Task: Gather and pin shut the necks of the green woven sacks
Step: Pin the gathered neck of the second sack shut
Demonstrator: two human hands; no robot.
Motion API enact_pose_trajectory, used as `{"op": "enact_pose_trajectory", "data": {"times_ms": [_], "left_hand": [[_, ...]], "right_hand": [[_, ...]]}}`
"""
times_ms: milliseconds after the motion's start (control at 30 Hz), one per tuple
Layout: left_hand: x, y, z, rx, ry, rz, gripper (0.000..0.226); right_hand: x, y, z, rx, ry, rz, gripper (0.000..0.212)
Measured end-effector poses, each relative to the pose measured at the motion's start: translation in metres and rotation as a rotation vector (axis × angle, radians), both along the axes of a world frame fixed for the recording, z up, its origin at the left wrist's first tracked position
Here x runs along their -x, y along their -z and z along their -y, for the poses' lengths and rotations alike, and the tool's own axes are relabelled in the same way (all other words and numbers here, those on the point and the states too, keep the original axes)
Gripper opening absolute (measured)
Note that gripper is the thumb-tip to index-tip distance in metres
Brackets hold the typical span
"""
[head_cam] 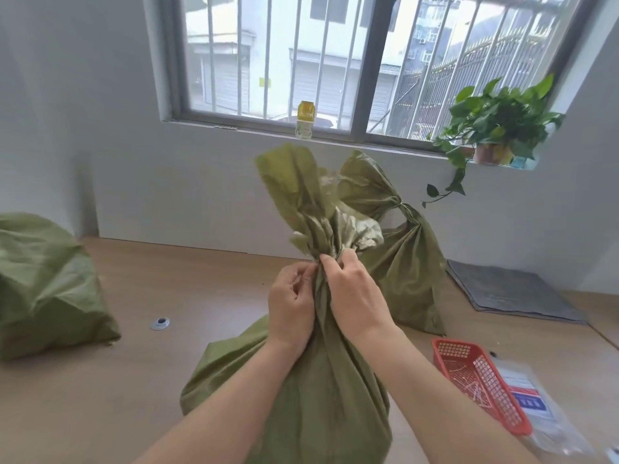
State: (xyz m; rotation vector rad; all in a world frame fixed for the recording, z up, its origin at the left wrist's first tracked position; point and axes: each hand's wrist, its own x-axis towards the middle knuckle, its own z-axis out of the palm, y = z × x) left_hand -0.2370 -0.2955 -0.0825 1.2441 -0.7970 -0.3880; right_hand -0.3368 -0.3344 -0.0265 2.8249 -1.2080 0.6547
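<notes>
Left hand (293, 306) and right hand (356, 296) are pinching the sack neck (321, 306); a slackening grip is likely risking folds above it spreading.

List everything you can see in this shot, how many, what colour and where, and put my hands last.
held sack: one, green, centre, neck gathered
closed sack: one, green, behind the held sack, neck cinched
slumped sack: one, green, far left
basket: one, red, right of the held sack
plastic packet: one, clear with blue and red label, beside the basket
mat: one, grey, by the wall at right
round fitting: one, silver, left of centre
bottle: one, yellow, on the windowsill
potted plant: one, green, windowsill at right
wooden surface: one, light brown, under everything
left hand: fingers grip the neck's left side
right hand: fingers grip its right side
</notes>
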Motion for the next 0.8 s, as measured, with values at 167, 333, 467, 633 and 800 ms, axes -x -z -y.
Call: {"op": "enact_pose_trajectory", "data": {"times_ms": [167, 333, 467, 633, 800], "left_hand": [[0.004, -0.002, -0.008, -0.067, 0.001, 0.199, 0.037], [0.001, -0.015, -0.004, -0.117, -0.052, 0.309, 0.035], [-0.012, -0.017, 0.003, -0.093, 0.027, 0.178, 0.007], [-0.018, -0.025, 0.0, -0.048, 0.153, -0.033, 0.012], [-0.021, -0.033, -0.007, -0.074, 0.204, -0.13, 0.016]], "right_hand": [[0.0, 0.01, 0.01, 0.034, 0.013, 0.135, 0.041], [0.003, 0.022, 0.006, -0.001, -0.083, 0.294, 0.058], [0.001, 0.032, 0.01, 0.032, -0.099, 0.444, 0.047], [-0.005, 0.039, 0.015, 0.149, -0.102, 0.507, 0.036], [-0.008, 0.043, 0.022, 0.173, -0.063, 0.498, 0.009]]}}
